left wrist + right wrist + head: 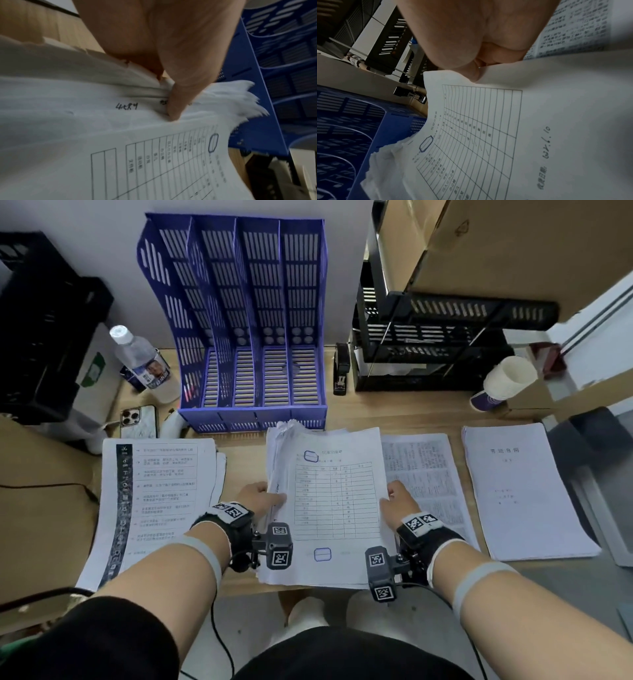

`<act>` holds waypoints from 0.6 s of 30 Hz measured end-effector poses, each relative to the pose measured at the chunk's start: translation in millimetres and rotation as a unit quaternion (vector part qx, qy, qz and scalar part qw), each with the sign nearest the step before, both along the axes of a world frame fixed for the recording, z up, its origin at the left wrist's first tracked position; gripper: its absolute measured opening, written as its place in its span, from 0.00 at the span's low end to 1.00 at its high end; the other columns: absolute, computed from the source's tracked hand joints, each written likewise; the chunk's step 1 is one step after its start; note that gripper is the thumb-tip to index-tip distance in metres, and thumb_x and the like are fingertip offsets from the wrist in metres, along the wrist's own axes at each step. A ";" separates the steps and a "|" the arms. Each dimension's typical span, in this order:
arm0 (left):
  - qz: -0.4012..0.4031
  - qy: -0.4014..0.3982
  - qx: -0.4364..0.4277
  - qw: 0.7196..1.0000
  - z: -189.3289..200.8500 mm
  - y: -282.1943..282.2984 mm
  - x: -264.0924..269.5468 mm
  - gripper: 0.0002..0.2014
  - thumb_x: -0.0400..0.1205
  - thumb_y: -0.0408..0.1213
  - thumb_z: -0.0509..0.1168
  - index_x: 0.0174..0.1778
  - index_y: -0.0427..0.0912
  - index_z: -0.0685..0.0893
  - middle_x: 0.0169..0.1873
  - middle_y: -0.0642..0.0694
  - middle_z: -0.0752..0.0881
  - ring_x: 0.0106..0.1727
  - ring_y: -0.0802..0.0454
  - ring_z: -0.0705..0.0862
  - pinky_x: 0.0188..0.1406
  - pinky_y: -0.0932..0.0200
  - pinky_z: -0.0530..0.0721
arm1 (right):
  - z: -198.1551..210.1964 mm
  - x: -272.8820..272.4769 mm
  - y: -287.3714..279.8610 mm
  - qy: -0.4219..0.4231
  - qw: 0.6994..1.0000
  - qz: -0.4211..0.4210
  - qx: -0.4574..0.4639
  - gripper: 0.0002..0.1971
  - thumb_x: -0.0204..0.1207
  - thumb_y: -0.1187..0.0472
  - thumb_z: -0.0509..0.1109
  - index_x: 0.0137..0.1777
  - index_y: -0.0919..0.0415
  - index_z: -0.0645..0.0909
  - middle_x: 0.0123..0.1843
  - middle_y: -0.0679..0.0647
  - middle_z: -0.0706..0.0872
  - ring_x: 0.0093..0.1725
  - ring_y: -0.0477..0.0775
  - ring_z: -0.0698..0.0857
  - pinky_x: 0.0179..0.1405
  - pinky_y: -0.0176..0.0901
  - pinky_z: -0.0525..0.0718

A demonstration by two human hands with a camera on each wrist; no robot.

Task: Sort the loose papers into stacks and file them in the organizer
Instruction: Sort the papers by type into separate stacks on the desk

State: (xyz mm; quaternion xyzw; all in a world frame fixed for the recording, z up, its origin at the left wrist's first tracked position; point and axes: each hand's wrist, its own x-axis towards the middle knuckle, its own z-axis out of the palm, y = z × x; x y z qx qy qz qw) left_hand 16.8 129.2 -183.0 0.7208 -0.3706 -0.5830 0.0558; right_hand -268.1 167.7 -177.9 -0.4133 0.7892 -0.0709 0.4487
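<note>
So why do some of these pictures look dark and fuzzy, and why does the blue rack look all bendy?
Head view: the wide lens bows the blue organizer, and the table form stays sharp. Left wrist view: the left hand sits too close, so it and the frayed paper edges blur. Right wrist view: dimmer, the right hand shades the form and the organizer looks nearly black.

organizer 4 slots open, stapler right, bottle left

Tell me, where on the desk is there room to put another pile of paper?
Bare wood shows between the blue organizer and the paper cups, behind the dense-text sheet and title-page stack. A narrower strip lies between the striped-edge stack and the held stack. The front row itself is crowded.
</note>
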 end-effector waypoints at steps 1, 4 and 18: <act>0.011 0.031 0.010 0.999 1.9 1.4 -0.3 0.18 0.73 0.41 0.75 0.57 0.39 0.84 0.53 0.39 0.90 0.51 0.38 0.89 0.57 0.43 0.87 | 0.5 -0.7 0.5 -0.004 1.000 -0.001 0.003 0.10 0.81 0.66 0.56 0.61 0.63 0.70 0.58 0.67 0.83 0.48 0.61 0.81 0.45 0.47 0.76; 0.010 0.072 0.006 0.997 1.0 5.8 -1.7 0.23 0.75 0.37 0.73 0.67 0.42 0.78 0.57 0.40 0.89 0.57 0.37 0.88 0.63 0.35 0.83 | 1.3 -2.4 2.4 -0.013 1.000 -0.010 0.007 0.11 0.80 0.69 0.54 0.61 0.61 0.69 0.56 0.64 0.83 0.46 0.59 0.79 0.46 0.47 0.77; 0.072 -0.107 -0.147 0.981 60.2 31.1 111.0 0.21 0.81 0.32 0.67 0.71 0.42 0.78 0.61 0.38 0.86 0.59 0.37 0.84 0.60 0.48 0.83 | 8.8 16.2 -2.4 0.019 1.000 0.014 -0.001 0.11 0.80 0.70 0.55 0.61 0.63 0.71 0.54 0.65 0.82 0.45 0.60 0.78 0.41 0.47 0.75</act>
